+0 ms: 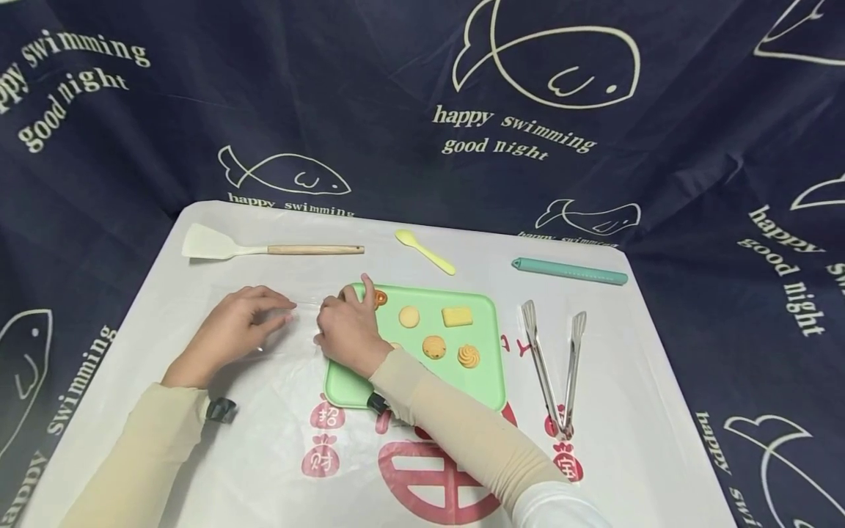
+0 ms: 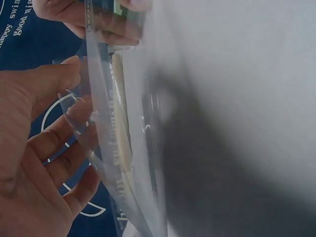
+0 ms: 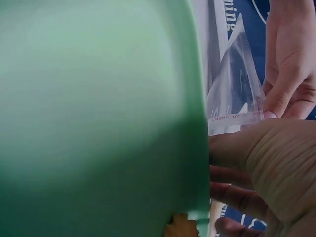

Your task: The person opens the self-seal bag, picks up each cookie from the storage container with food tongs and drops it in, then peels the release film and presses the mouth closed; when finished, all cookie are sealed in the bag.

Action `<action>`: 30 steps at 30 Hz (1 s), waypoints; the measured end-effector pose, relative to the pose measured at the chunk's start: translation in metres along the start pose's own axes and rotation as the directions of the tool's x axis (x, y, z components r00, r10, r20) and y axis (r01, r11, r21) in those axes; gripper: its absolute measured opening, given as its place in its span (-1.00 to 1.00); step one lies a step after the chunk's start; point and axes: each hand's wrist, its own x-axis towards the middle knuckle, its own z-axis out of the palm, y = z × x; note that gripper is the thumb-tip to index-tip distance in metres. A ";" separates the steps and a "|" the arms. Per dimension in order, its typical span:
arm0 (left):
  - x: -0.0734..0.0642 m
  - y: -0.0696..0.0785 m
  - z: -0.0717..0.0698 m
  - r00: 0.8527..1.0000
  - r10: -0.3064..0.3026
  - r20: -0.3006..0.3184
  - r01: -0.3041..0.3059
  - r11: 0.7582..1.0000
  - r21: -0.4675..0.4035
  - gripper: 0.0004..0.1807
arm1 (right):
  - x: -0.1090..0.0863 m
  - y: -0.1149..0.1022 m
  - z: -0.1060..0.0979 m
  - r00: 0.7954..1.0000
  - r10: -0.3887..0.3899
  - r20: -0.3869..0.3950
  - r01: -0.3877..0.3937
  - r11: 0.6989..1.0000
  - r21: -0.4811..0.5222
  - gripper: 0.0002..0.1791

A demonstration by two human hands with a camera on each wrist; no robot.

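A clear plastic bag (image 3: 239, 81) with an adhesive strip along its edge stretches between the two hands. My left hand (image 1: 234, 330) pinches one side of its mouth; in the left wrist view the thumb and fingers show around the clear film (image 2: 104, 118). My right hand (image 1: 350, 330) grips the bag's other side with curled fingers, just over the left edge of a light green tray (image 1: 491, 389). On that tray lie several biscuits: a pretzel (image 1: 381, 298), a plain round one (image 1: 409, 317), a rectangular one (image 1: 457, 317), a dotted round one (image 1: 434, 347) and a swirl (image 1: 469, 356). The right forearm covers the tray's lower left part.
A white spatula (image 1: 211, 243) with a wooden handle and a yellow spoon (image 1: 425, 253) lie along the back of the white-covered table (image 1: 264, 469). A teal stick-shaped item (image 1: 571, 271) is at the back right. Metal tongs (image 1: 548, 374) lie spread right of the tray.
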 end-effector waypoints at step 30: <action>0.006 0.027 -0.009 1.000 0.016 0.009 -0.016 0.995 -0.097 -0.76 | -0.298 0.235 0.004 0.660 0.706 -0.255 -0.555 0.688 0.468 -0.23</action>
